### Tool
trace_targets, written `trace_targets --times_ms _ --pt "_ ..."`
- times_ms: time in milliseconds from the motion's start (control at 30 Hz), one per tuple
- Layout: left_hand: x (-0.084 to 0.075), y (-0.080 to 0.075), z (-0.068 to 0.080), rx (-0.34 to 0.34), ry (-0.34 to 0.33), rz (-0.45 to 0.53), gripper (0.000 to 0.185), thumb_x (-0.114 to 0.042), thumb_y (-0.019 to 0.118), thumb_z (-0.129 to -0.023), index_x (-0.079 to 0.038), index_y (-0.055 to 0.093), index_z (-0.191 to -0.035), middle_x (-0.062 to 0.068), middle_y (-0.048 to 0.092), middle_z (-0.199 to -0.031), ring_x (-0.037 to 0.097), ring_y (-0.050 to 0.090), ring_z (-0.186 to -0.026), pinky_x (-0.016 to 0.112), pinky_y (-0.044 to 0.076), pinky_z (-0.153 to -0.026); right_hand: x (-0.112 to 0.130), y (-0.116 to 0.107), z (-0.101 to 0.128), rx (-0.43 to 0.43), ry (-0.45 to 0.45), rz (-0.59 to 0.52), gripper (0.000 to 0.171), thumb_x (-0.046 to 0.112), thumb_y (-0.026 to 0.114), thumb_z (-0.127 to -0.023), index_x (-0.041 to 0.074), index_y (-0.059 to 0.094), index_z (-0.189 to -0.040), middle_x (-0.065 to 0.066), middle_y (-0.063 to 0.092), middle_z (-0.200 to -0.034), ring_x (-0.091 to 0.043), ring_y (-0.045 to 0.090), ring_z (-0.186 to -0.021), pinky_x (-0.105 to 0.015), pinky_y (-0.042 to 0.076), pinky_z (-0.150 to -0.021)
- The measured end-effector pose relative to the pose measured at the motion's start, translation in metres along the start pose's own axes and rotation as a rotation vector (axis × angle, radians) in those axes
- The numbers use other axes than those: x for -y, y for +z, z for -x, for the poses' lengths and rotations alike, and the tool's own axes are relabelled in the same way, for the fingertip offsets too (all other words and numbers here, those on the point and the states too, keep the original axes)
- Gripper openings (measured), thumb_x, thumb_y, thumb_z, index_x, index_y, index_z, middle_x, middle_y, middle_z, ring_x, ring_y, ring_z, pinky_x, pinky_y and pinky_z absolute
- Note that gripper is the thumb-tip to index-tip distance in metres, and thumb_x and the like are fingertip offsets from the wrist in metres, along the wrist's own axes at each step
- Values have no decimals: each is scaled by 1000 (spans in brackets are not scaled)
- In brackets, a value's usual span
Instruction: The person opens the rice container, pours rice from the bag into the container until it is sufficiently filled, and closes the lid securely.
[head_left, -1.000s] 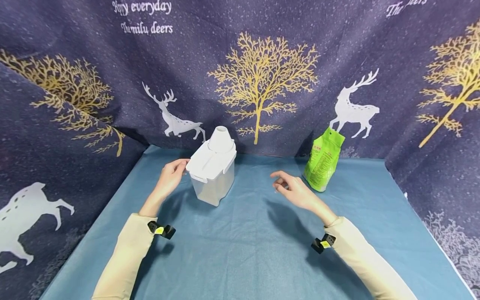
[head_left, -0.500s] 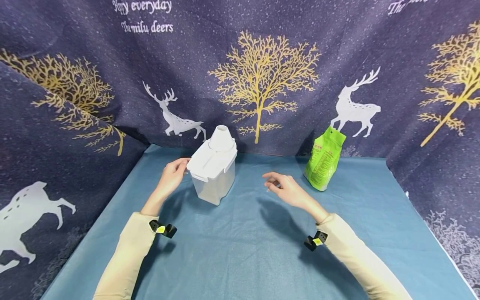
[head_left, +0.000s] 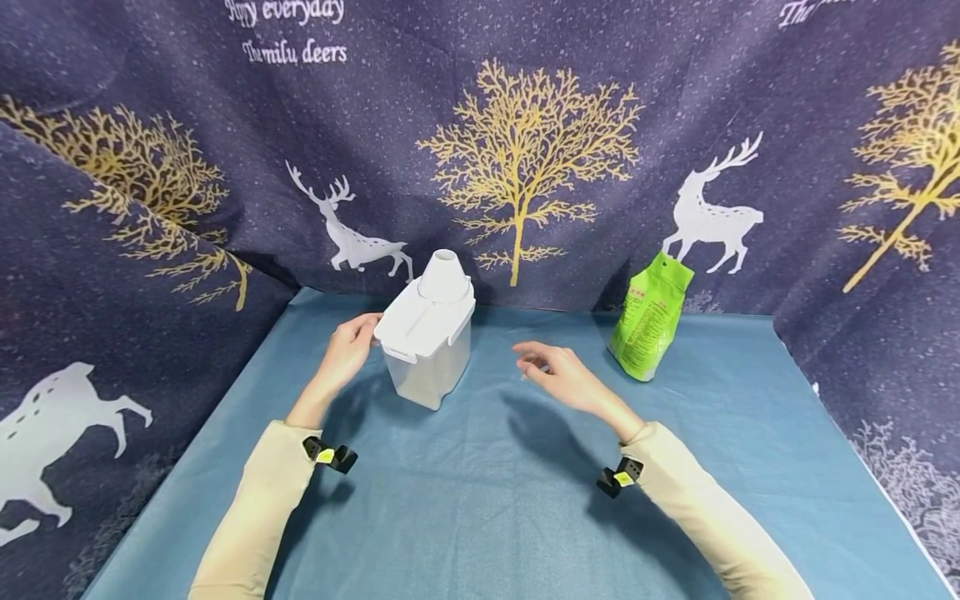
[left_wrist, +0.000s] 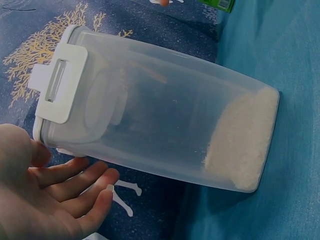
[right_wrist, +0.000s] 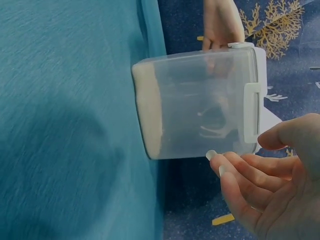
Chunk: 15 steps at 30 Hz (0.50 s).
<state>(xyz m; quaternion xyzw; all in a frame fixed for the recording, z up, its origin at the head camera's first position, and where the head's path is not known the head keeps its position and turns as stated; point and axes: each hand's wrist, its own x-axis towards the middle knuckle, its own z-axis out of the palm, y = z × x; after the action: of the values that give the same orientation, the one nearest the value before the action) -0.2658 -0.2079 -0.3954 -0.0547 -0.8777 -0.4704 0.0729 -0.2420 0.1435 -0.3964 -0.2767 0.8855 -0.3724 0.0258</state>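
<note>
A clear plastic container [head_left: 433,379] with a white lid [head_left: 408,323] stands upright on the blue-covered worktop [head_left: 480,508], left of centre, a white cone-shaped cap [head_left: 444,279] rising from its far end. Pale, grain-like contents [left_wrist: 242,140] fill only its bottom part. The left hand [head_left: 349,343] is at the lid's left edge, fingers loosely bent and clasping nothing; whether it touches the rim is unclear. The right hand [head_left: 561,375], relaxed and holding nothing, hovers between the container and a green bag [head_left: 651,321], which stands farther right near the patterned cloth [head_left: 360,108].
</note>
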Motion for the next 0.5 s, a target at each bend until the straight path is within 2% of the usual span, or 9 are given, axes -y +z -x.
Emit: trace_targets --times_ms 167,300,400,500 --pt "-2 -1 0 -10 4 -13 46 -27 29 -106 0 58 -130 19 66 -108 28 62 -93 25 45 -75 6 2 -5 -1 -23 -17 36 13 50 -99 5 55 -134 -12 70 -113 -21 69 -92 -34 55 -76" --pt "-5 -2 -2 -13 21 -29 47 -28 28 -106 0 59 -128 17 61 -93 28 57 -86 26 41 -69 10 4 -10 2 -25 -30 37 13 48 -100 5 52 -136 -14 68 -117 -23 69 -95 -35 55 -79" --pt "-7 -2 -3 0 24 -30 47 -29 28 -106 -2 58 -129 16 60 -93 30 55 -87 28 41 -69 14 6 -14 3 -28 -32 38 13 48 -100 4 51 -137 -15 67 -118 -24 68 -97 -35 55 -79" --pt "-8 -2 -3 15 23 -28 48 -30 27 -106 -1 56 -132 18 63 -102 30 56 -91 30 43 -73 17 8 -17 9 -23 -36 38 13 48 -100 4 50 -138 -15 67 -118 -23 68 -97 -35 54 -78"
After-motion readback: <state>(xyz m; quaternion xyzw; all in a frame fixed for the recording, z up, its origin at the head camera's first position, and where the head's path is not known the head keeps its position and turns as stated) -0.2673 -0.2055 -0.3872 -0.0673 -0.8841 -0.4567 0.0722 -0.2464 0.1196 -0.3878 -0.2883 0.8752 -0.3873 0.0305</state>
